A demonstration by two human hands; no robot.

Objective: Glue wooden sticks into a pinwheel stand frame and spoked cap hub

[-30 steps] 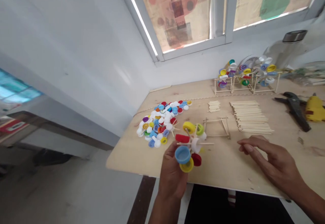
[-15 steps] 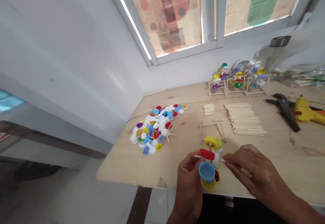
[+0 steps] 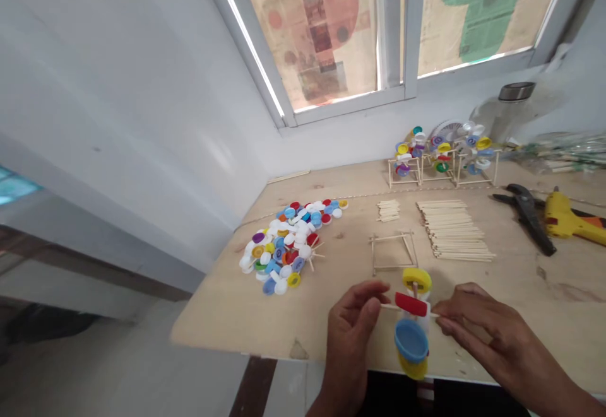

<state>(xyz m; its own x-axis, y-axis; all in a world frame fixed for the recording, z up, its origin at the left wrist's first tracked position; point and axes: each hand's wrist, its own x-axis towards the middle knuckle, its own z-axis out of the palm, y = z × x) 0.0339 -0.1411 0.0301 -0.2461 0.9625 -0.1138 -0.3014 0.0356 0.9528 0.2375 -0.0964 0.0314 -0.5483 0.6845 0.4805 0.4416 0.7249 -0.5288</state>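
Observation:
A small wheel of plastic bottle caps point(image 3: 411, 340) on thin wooden sticks is held up at the table's front edge. Blue, red, yellow and white caps show on it. My right hand point(image 3: 492, 335) pinches the right end of its stick axle between thumb and fingertips. On the other side, my left hand point(image 3: 353, 328) is curled with thumb and fingers apart, close by the axle's left end; whether it touches the stick is hard to see. Just beyond the wheel lies a square stick frame point(image 3: 394, 268) on the table.
Loose bottle caps point(image 3: 284, 240) are heaped at the left, with a stick spoke piece point(image 3: 313, 254) beside them. Short sticks point(image 3: 389, 211) and long sticks point(image 3: 452, 231) lie behind the frame. Pliers point(image 3: 528, 218) and a yellow glue gun point(image 3: 565, 215) lie right. Framed cap wheels point(image 3: 440, 159) stand behind.
The bottle-cap wheel has shifted right and slightly toward me. My left fingers have come away from the red cap and spread apart. My right hand keeps its pinch on the axle.

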